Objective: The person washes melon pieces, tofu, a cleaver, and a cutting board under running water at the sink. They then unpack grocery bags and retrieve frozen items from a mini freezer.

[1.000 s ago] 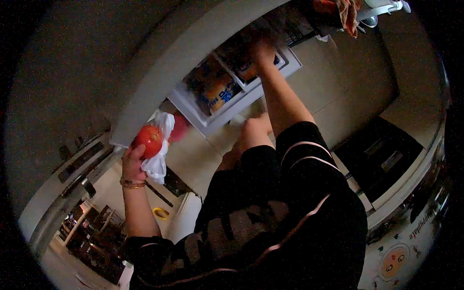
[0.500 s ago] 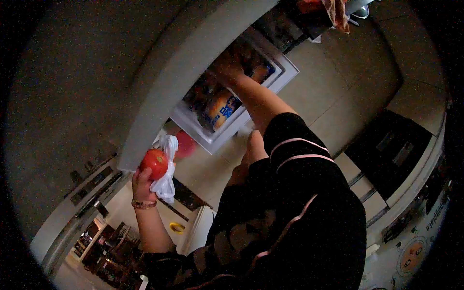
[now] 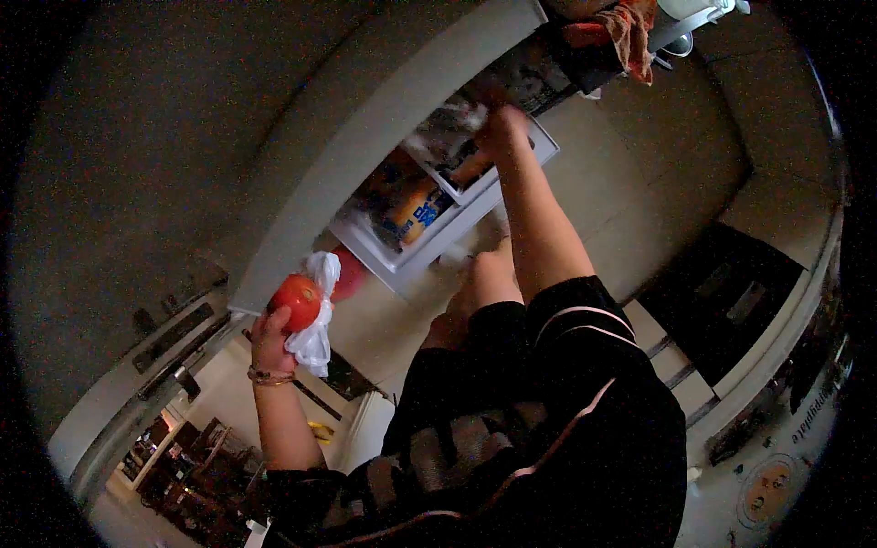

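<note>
On the left, my left hand [image 3: 269,342] is closed around a red tomato [image 3: 297,301], and a crumpled white plastic bag [image 3: 314,340] hangs beside it. My right hand [image 3: 502,132] is over the right end of a pulled-out white drawer [image 3: 393,262], at the rim of a smaller tray [image 3: 459,194] in it. Its fingers are blurred and partly hidden, so I cannot tell what they touch. Clear plastic wrapping [image 3: 448,128] shows beside this hand. A bread-coloured package with blue lettering [image 3: 418,215] lies in the drawer's left part.
A large pale appliance door [image 3: 393,119] stands open along the left. A pinkish-red round thing [image 3: 349,272] sits below the drawer's corner. An orange cloth [image 3: 628,36] hangs at the top right. A dark mat [image 3: 726,301] lies on the tiled floor [image 3: 612,183].
My right hand has moved from inside the drawer toward its right end. The smaller tray and clear wrapping now show there. My left hand still holds the tomato and has barely moved.
</note>
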`<state>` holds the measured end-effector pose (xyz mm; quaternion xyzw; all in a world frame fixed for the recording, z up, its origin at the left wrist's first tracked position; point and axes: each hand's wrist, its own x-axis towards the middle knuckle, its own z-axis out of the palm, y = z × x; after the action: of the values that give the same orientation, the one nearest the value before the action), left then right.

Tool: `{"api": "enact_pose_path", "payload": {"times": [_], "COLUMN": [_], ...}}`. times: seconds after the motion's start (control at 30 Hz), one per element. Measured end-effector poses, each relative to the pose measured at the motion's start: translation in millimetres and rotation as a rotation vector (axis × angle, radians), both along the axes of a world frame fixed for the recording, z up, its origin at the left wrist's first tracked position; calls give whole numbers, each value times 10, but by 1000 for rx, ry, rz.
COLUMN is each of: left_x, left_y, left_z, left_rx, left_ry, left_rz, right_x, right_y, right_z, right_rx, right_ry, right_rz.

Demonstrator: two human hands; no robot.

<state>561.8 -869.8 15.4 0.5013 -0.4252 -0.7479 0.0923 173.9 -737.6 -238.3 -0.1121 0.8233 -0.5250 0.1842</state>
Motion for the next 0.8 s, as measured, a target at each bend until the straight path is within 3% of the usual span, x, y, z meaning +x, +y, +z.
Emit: {"api": "enact_pose_path", "payload": {"times": [0.07,0.1,0.13,0.63,0.7,0.77,0.8], "left_x": [-46,-45,-33,59,35,-43,12], "left_y": [11,15,19,-48,-58,-76,-79], "left_z": [19,20,23,-121,-127,-89,-124], "left_rx": [2,-4,-8,106,70,-17,69], "left_ry": [-13,-23,-35,54,54,33,60], "left_rz": [18,19,21,-24,-73,-135,-119], "right_x": [-36,-16,29,491,542,588,640], "right_y": [183,279,346,1155,1246,1196,1180], "right_z": [-291,-673,-651,-111,114,565,652], "right_rx": [-823,-986,-1024,-1278,-1368,-1662,-1803], "right_ry": [-954,-1052,-1114,-1038,-1031,-1058,-1069], "right_rz": [-506,-447,-438,-327,-300,-143,-58]}}
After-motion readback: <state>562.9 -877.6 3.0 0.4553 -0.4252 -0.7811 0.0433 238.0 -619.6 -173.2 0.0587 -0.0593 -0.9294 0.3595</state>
